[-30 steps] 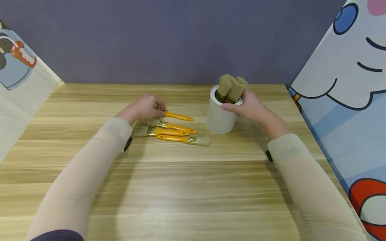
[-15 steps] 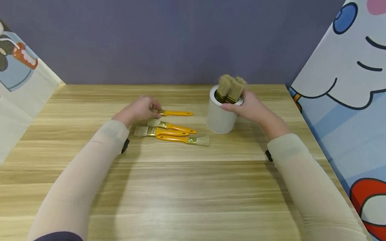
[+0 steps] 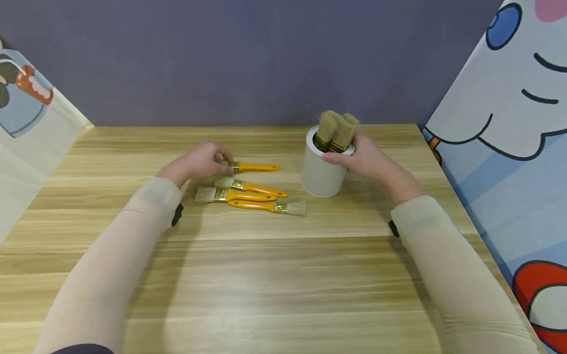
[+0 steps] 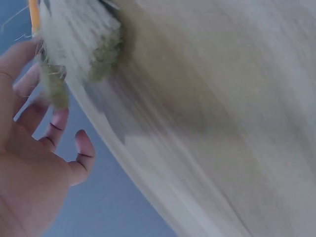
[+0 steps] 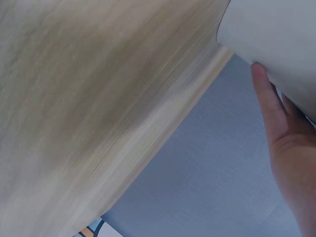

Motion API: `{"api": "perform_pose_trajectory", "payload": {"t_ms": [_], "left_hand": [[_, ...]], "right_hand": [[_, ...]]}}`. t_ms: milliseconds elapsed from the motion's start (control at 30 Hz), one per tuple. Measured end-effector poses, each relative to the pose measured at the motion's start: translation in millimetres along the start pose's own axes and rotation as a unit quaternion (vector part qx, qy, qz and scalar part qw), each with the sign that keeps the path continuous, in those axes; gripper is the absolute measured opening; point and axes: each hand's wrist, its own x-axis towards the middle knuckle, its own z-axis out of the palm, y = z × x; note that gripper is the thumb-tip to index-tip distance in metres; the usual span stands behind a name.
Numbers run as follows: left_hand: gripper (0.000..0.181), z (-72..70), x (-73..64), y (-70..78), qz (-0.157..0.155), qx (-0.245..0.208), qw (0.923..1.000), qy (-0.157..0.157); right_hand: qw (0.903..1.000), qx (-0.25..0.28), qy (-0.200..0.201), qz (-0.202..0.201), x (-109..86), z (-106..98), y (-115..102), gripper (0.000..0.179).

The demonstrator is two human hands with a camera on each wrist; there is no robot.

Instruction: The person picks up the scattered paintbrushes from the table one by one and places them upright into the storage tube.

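My left hand (image 3: 202, 162) pinches a paintbrush with an orange handle (image 3: 260, 167) at its bristle end, close over the table. In the left wrist view its bristles (image 4: 55, 89) show between thumb and fingers. My right hand (image 3: 370, 160) grips the rim of a white can (image 3: 322, 175), thumb outside; the other fingers are mostly hidden in the head view. Thick paintbrushes (image 3: 337, 130) stand in the can, bristles up. Nearer to me lie a small brush (image 3: 262, 189), a wider brush (image 3: 248, 196) and a brush pointing right (image 3: 256, 205).
The wood-grain table (image 3: 273, 288) runs back to a dark grey-blue wall panel (image 3: 254, 51). Cartoon-printed panels stand at the left (image 3: 12, 97) and right (image 3: 531, 182) sides.
My left hand has shifted left toward the bristle end of the paintbrush, so its metal band now shows. The brush has turned level. My right hand stays on the can.
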Motion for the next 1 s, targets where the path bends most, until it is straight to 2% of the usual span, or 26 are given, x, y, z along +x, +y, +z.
{"api": "perform_pose_trajectory", "payload": {"t_ms": [267, 500, 633, 833, 1000], "left_hand": [[0.042, -11.4, -4.7, 8.8, -0.001, -0.065, 0.9976, 0.023], [0.038, -22.1, -10.2, 22.3, 0.007, -0.121, 0.9889, 0.086], [0.037, -26.6, -13.2, 30.8, 0.001, -0.170, 0.9799, 0.104], [0.035, -32.8, -15.7, 44.6, 0.012, -0.243, 0.9580, 0.152], [0.035, -40.3, -14.1, 58.5, 0.022, -0.288, 0.9427, 0.167]], "right_hand": [[1.0000, -0.003, 0.002, 0.005, -1.5, 0, -1, 0.091], [0.9999, -0.010, 0.006, 0.008, -0.1, 2, -1, 0.091], [0.9999, -0.008, 0.003, 0.010, -0.3, 2, -2, 0.092], [0.9999, -0.002, -0.003, 0.011, -1.4, 2, -3, 0.094], [1.0000, -0.001, -0.001, 0.005, -1.7, 0, -2, 0.092]]}}
